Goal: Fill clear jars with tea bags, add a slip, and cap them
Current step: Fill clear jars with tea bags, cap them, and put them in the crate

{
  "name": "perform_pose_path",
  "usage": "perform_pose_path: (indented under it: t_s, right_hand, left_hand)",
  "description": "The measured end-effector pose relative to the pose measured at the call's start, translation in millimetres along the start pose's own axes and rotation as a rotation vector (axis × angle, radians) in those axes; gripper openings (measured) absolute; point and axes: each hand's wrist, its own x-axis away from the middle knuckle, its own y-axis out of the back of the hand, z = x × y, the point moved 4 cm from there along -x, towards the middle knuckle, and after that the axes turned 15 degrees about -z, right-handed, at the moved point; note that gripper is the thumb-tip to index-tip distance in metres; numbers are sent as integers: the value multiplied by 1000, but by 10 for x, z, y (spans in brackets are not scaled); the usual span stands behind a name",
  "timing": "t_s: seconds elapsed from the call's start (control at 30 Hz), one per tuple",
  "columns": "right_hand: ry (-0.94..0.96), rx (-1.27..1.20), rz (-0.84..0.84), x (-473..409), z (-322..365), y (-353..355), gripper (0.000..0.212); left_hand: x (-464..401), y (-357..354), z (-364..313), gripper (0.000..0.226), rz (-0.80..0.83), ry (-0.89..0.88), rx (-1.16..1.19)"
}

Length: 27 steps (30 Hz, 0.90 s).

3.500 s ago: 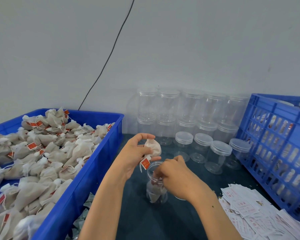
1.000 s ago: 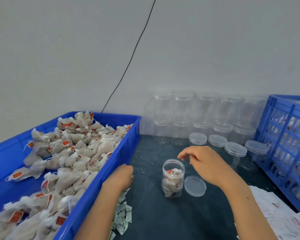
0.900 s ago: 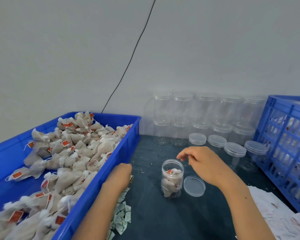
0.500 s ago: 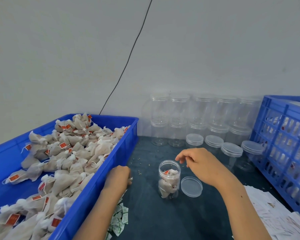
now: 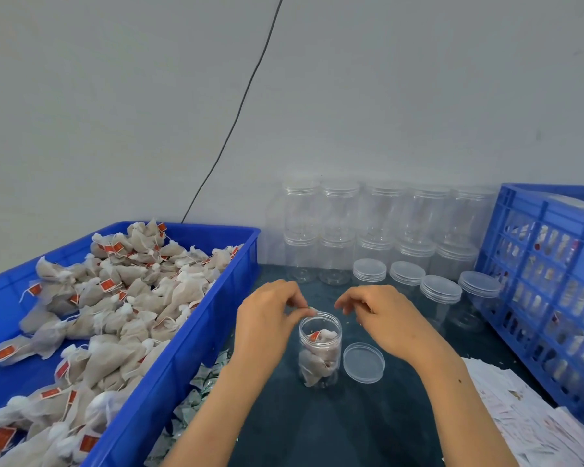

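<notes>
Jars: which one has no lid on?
The jar between both hands, holding tea bags; its lid lies beside it. The rest are capped.

An open jar (image 5: pixel 320 348) with tea bags (image 5: pixel 317 360) in it stood near the middle of the tabletop (image 5: pixel 334 429), its lid (image 5: pixel 363 363) lying just beside it on the right. A bin (image 5: pixel 169 375) of tea bags ran along the left edge and a crate (image 5: pixel 550 288) stood at the right edge, with stacked empty jars (image 5: pixel 381 227) along the back edge between them. Paper slips (image 5: pixel 526 423) lay at the front right corner, and small packets (image 5: pixel 196 396) lay beside the bin toward the front.
</notes>
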Motion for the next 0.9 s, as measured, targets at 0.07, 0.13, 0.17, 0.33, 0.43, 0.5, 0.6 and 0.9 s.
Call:
perform_pose_path:
  t_s: [0.07, 0.13, 0.17, 0.33, 0.43, 0.5, 0.6, 0.9]
  right_hand:
    - [-1, -2, -7, -3, -9, -2, 34]
    - [-4, -2, -7, -5, -23, -5, 34]
    - [-6, -3, -3, -7, -32, -9, 34]
    - [-17, -9, 17, -14, -81, -48, 36]
    - [15, -27, 12, -28, -61, -124, 38]
    - [71, -4, 13, -42, -15, -211, 42]
    - [103, 27, 56, -35, 48, -353, 48]
    - [92, 110, 120, 42, 133, -508, 44]
  left_hand:
    - [-19, -125, -82, 18, 55, -69, -135]
    - [-30, -225, -90, 17, 128, -96, -243]
    - [-34, -265, -87, 18, 177, -114, -299]
    - [-71, -369, -86, 20, 342, -185, -504]
    - [-97, -411, -66, 20, 439, -132, -532]
    - [-115, -420, -67, 22, 500, -123, -546]
    - [-107, -394, -63, 24, 575, -93, -512]
    - [143, -197, 262, 25, 342, 304, 41]
